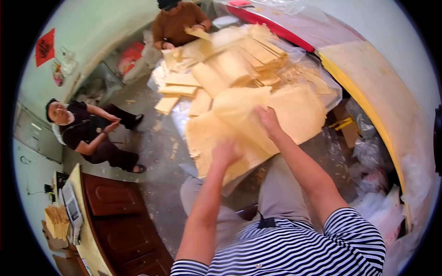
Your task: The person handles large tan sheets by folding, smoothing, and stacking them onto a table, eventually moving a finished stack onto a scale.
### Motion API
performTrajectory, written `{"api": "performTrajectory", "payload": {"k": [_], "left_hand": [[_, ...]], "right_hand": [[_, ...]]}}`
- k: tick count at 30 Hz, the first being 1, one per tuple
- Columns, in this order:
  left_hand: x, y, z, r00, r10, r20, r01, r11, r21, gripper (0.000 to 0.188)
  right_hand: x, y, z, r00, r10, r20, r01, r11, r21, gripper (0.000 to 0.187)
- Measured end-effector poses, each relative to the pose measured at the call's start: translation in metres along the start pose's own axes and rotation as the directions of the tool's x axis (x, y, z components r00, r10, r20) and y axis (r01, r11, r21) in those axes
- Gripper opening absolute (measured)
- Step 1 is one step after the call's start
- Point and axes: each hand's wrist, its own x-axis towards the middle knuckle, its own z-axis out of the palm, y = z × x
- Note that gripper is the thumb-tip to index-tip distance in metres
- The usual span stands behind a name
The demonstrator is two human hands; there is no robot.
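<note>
A large heap of thin, pale yellow sheets [239,69] lies on clear plastic sheeting in front of me. My left hand [225,153] rests on the near stack of sheets [207,138], fingers closed over its edge. My right hand [268,120] reaches further in and presses on a big folded sheet [294,110] at the middle of the heap. Both forearms come up from the lower edge, over my striped shirt and grey trousers.
A person in a brown top [177,23] works at the far side of the heap. Another person in black [90,133] sits at the left. A dark wooden cabinet [119,221] stands lower left, a yellow and red curved board [368,87] at right, plastic bags [373,161] beneath it.
</note>
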Motion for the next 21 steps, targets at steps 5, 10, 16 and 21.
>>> {"api": "performTrajectory", "payload": {"k": [5, 10, 16, 21], "left_hand": [[0.029, 0.01, 0.0, 0.988, -0.105, 0.117, 0.108, 0.994, -0.021, 0.082], [0.021, 0.007, -0.009, 0.972, -0.125, 0.199, 0.123, 0.992, 0.027, 0.082], [0.013, -0.001, 0.061, 0.977, -0.009, -0.212, 0.0, 0.999, -0.044, 0.067], [-0.041, -0.005, 0.047, 0.98, 0.103, 0.173, 0.075, 0.609, -0.789, 0.042]], "right_hand": [[0.001, -0.029, -0.011, 0.997, -0.053, -0.056, 0.047, 0.994, -0.099, 0.031], [-0.012, -0.125, -0.029, 0.963, -0.228, -0.146, 0.212, 0.97, -0.119, 0.027], [-0.057, -0.042, 0.039, 0.771, -0.358, 0.527, 0.613, 0.641, -0.462, 0.031], [-0.143, 0.008, 0.015, 0.754, -0.47, 0.459, 0.656, 0.583, -0.479, 0.038]]}}
